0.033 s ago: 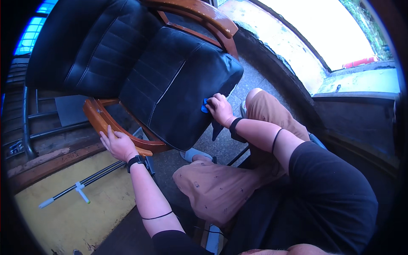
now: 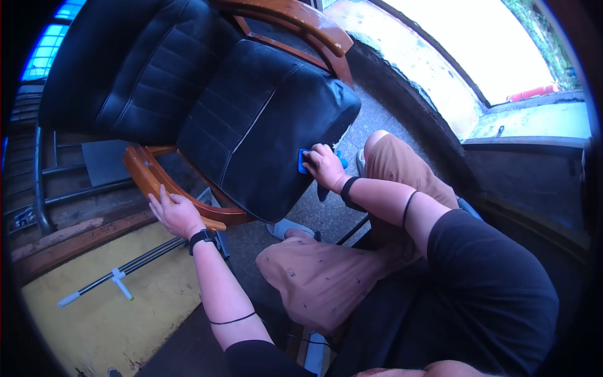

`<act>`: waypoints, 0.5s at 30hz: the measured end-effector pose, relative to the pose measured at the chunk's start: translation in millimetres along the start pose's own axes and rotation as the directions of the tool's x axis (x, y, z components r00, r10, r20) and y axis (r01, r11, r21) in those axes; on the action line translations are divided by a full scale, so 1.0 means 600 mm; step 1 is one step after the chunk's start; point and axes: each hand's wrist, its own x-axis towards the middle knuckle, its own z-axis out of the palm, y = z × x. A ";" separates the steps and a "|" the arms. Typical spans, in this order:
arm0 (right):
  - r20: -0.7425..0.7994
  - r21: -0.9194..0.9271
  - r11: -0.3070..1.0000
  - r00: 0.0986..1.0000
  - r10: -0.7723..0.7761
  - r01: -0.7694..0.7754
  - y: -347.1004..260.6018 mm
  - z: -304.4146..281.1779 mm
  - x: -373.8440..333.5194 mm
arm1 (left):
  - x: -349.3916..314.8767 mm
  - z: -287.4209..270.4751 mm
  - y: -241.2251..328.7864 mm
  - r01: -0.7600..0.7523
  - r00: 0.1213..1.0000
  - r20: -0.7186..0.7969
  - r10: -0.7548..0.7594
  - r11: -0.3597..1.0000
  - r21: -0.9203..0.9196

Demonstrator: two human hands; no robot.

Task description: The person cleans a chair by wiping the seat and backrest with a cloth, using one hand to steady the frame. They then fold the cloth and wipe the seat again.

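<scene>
Out in front goes the right hand (image 2: 324, 166), palm down, fingers curled in snugly on a flat bright-blue piece (image 2: 302, 161) of unclear material! It sits right under the fingertips, at the front edge of the black leather-look chair seat (image 2: 260, 129), with blue peeking out past the knuckles too. And the left hand (image 2: 178, 215)? Loosely open, fingers draped over the curved orange-brown wooden armrest (image 2: 142, 176).
</scene>
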 end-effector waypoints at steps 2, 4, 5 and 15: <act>0.101 -0.016 0.995 0.990 -0.099 0.101 -0.012 -0.004 -0.015 | -0.002 0.000 -0.001 0.011 1.000 0.007 -0.011 1.000 0.005; 0.074 -0.027 0.991 0.989 -0.127 0.130 -0.009 -0.005 -0.013 | 0.002 -0.002 -0.002 0.031 0.998 0.059 -0.030 0.999 -0.009; 0.157 -0.026 0.987 0.976 -0.151 0.157 -0.003 -0.006 -0.012 | 0.001 -0.001 -0.003 0.029 0.998 0.058 -0.028 0.999 -0.016; 0.155 -0.047 0.979 0.970 -0.189 0.199 0.008 0.003 -0.015 | 0.000 0.001 -0.004 0.014 0.999 0.036 -0.014 1.000 -0.004</act>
